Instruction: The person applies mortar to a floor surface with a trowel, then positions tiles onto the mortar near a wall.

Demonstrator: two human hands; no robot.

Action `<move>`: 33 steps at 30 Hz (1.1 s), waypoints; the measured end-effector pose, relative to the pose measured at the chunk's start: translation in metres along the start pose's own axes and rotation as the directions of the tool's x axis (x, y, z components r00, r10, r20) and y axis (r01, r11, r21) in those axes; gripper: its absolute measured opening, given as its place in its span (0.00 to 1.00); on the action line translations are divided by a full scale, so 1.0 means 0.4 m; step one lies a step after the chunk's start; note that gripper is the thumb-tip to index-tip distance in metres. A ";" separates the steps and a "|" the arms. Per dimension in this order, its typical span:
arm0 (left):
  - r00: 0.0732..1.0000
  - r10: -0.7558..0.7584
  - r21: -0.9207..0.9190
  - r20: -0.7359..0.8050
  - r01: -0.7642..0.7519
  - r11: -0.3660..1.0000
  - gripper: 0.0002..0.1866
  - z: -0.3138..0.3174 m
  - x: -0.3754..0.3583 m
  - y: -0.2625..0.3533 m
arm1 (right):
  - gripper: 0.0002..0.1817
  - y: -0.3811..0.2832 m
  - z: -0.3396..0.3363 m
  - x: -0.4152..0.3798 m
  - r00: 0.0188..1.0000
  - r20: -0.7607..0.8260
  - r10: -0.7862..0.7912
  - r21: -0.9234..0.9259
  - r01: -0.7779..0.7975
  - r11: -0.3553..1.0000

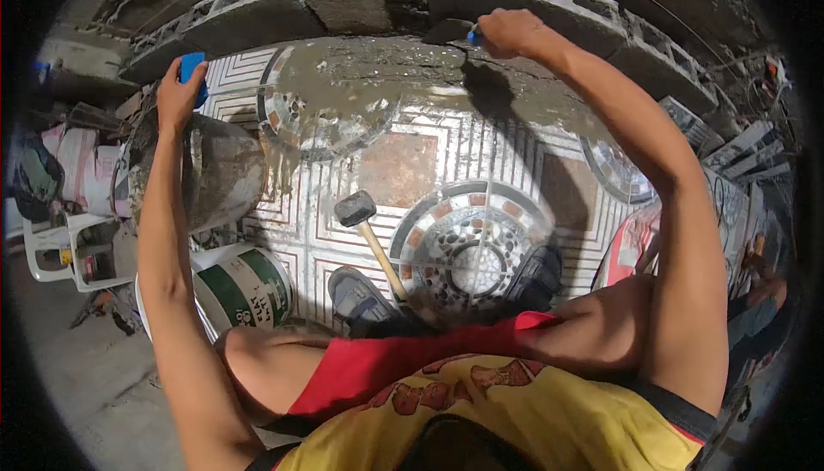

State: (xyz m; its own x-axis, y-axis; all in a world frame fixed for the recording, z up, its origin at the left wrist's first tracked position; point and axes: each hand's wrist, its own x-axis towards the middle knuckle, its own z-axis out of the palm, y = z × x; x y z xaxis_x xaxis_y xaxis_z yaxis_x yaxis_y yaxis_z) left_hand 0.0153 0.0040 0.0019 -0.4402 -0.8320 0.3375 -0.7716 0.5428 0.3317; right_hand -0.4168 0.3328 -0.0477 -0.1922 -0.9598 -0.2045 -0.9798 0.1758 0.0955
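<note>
My right hand [513,32] grips the blue handle of a trowel [448,33]. The trowel's dark blade is at the base of the hollow-block wall [360,9], over wet mortar [369,63] spread along the floor. At the left, my left hand [178,93] is closed around a blue block-like object [194,68], whose exact kind I cannot make out. Just below that hand is a cement-stained bucket [219,171] lying tilted. A mallet [371,235] with a black head and wooden handle rests on the patterned tiles between my feet and the mortar.
A white and green paint pail [245,291] stands by my left knee. Beyond it is a white plastic chair [64,252]. Tile pieces [751,149] are stacked at the right, and a red and white sack [631,244] lies near my right knee.
</note>
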 end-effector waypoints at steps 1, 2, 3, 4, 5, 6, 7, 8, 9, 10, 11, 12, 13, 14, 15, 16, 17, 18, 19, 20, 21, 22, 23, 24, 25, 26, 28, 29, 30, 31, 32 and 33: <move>1.000 0.018 0.026 0.008 -0.019 0.999 0.37 -0.003 -0.003 0.009 | 0.13 -0.008 -0.014 0.001 1.000 0.023 0.007 -0.037 -0.006 0.999; 1.000 0.007 0.023 0.017 -0.008 1.000 0.37 -0.006 -0.004 0.014 | 0.13 -0.015 -0.008 0.010 1.000 -0.001 0.014 -0.017 -0.014 1.000; 1.000 0.002 0.024 0.026 -0.002 1.000 0.37 -0.008 -0.009 0.010 | 0.13 -0.019 0.028 0.020 1.000 0.008 0.010 -0.014 -0.010 1.000; 1.000 -0.005 0.001 0.021 0.005 1.000 0.37 -0.007 -0.010 0.011 | 0.13 -0.026 0.066 0.027 1.000 0.022 0.013 0.013 -0.014 1.000; 1.000 -0.010 -0.025 0.010 0.010 1.000 0.38 -0.006 -0.007 0.014 | 0.13 -0.035 0.085 0.028 0.999 0.030 0.018 0.034 -0.019 0.999; 1.000 -0.011 -0.003 -0.014 0.011 1.000 0.37 -0.006 -0.007 0.014 | 0.13 -0.032 0.105 0.012 0.999 -0.034 -0.011 0.036 0.012 0.999; 1.000 -0.002 -0.009 -0.003 0.002 1.000 0.37 -0.005 -0.005 0.013 | 0.13 -0.012 0.120 -0.006 1.000 -0.026 0.001 0.039 0.000 0.999; 1.000 -0.007 -0.001 -0.013 0.007 1.000 0.37 -0.005 -0.005 0.011 | 0.13 0.007 0.097 -0.034 1.000 -0.025 0.001 0.026 0.000 1.000; 1.000 -0.011 0.004 -0.022 0.011 1.000 0.37 -0.001 -0.003 0.002 | 0.13 0.031 0.069 -0.063 1.000 -0.024 0.002 0.009 -0.002 1.000; 1.000 -0.011 -0.006 0.002 0.011 1.000 0.37 -0.002 0.001 -0.005 | 0.13 0.063 0.045 -0.109 0.995 0.069 0.077 -0.048 -0.074 0.996; 0.999 -0.010 -0.041 0.040 0.011 0.999 0.38 0.001 0.008 -0.019 | 0.14 0.138 0.082 -0.143 0.987 0.093 0.131 -0.091 -0.123 0.988; 0.998 0.033 -0.074 0.050 -0.029 0.997 0.39 0.010 0.024 -0.044 | 0.14 0.219 0.122 -0.199 0.984 0.067 0.165 -0.042 -0.162 0.986; 0.999 0.014 -0.062 0.029 -0.012 0.998 0.39 0.008 0.014 -0.027 | 0.14 0.270 0.122 -0.264 0.953 0.164 0.253 -0.085 -0.242 0.966; 0.989 0.007 -0.142 0.145 0.013 0.990 0.39 0.006 0.024 -0.036 | 0.15 0.346 0.162 -0.329 0.942 0.152 0.300 -0.084 -0.290 0.953; 0.996 0.045 -0.033 0.081 -0.043 0.999 0.40 0.018 0.041 -0.070 | 0.17 0.383 0.158 -0.392 0.903 0.207 0.376 -0.114 -0.360 0.926; 0.995 0.066 -0.068 0.077 -0.061 0.996 0.41 0.034 0.062 -0.120 | 0.17 0.440 0.179 -0.456 0.902 0.170 0.398 -0.139 -0.377 0.916; 0.995 0.025 -0.049 0.092 -0.020 0.999 0.41 0.018 0.039 -0.065 | 0.16 0.470 0.169 -0.502 0.867 0.184 0.463 -0.180 -0.433 0.883; 0.997 0.018 -0.043 0.073 -0.015 0.999 0.41 0.027 0.037 -0.073 | 0.16 0.499 0.151 -0.530 0.847 0.194 0.495 -0.243 -0.447 0.861; 0.998 0.013 -0.033 0.053 -0.011 0.999 0.41 0.030 0.042 -0.080 | 0.16 0.523 0.137 -0.557 0.826 0.203 0.525 -0.301 -0.458 0.837; 0.997 0.026 -0.034 0.071 -0.024 0.999 0.41 0.030 0.047 -0.088 | 0.16 0.529 0.113 -0.573 0.817 0.206 0.538 -0.301 -0.471 0.829; 0.995 0.041 -0.036 0.088 -0.037 0.999 0.41 0.030 0.053 -0.094 | 0.16 0.520 0.085 -0.576 0.846 0.176 0.504 -0.312 -0.438 0.843; 0.994 0.014 -0.002 0.111 -0.013 1.000 0.42 0.029 0.059 -0.101 | 0.16 0.509 0.076 -0.577 0.871 0.149 0.468 -0.321 -0.405 0.856; 0.987 0.112 0.079 0.112 -0.121 0.989 0.42 0.048 0.085 -0.173 | 0.16 0.503 0.092 -0.572 0.906 0.052 0.421 -0.259 -0.395 0.882; 0.991 0.087 0.041 0.104 -0.092 0.995 0.42 0.042 0.079 -0.157 | 0.17 0.455 0.084 -0.554 0.914 0.009 0.406 -0.233 -0.393 0.890; 0.993 0.064 0.000 0.101 -0.064 0.998 0.42 0.038 0.072 -0.136 | 0.18 0.474 0.128 -0.542 0.936 0.022 0.351 -0.168 -0.343 0.924; 0.995 0.036 0.014 0.096 -0.037 0.999 0.43 0.034 0.063 -0.118 | 0.16 0.419 0.087 -0.528 0.912 0.160 0.379 -0.064 -0.373 0.925; 0.995 0.029 0.012 0.091 -0.030 0.999 0.43 0.032 0.048 -0.092 | 0.13 0.445 0.163 -0.550 0.907 0.128 0.402 -0.068 -0.396 0.916; 0.996 0.001 -0.019 0.089 0.001 1.000 0.43 0.033 0.043 -0.087 | 0.12 0.485 0.196 -0.574 0.913 0.087 0.399 -0.062 -0.395 0.917; 0.996 -0.031 -0.045 0.088 0.035 0.998 0.42 0.033 0.041 -0.085 | 0.12 0.539 0.216 -0.602 0.875 0.191 0.445 -0.132 -0.427 0.895; 0.996 -0.023 -0.050 0.087 0.027 0.998 0.42 0.035 0.041 -0.088 | 0.12 0.584 0.226 -0.635 0.826 0.287 0.485 -0.206 -0.442 0.873; 0.995 0.008 -0.082 0.096 0.000 0.997 0.42 0.035 0.045 -0.098 | 0.13 0.601 0.197 -0.679 0.827 0.315 0.465 -0.117 -0.453 0.884; 0.994 0.038 -0.112 0.105 -0.026 0.993 0.41 0.034 0.052 -0.110 | 0.12 0.611 0.186 -0.713 0.861 0.168 0.480 0.026 -0.490 0.871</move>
State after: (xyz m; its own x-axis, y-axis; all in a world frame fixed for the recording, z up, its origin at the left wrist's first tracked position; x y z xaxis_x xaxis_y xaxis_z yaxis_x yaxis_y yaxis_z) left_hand 0.0337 -0.0386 -0.0178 -0.5145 -0.8185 0.2557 -0.7039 0.5734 0.4193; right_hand -0.6054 0.6657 -0.0385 -0.6450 -0.7054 -0.2940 -0.7607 0.6295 0.1583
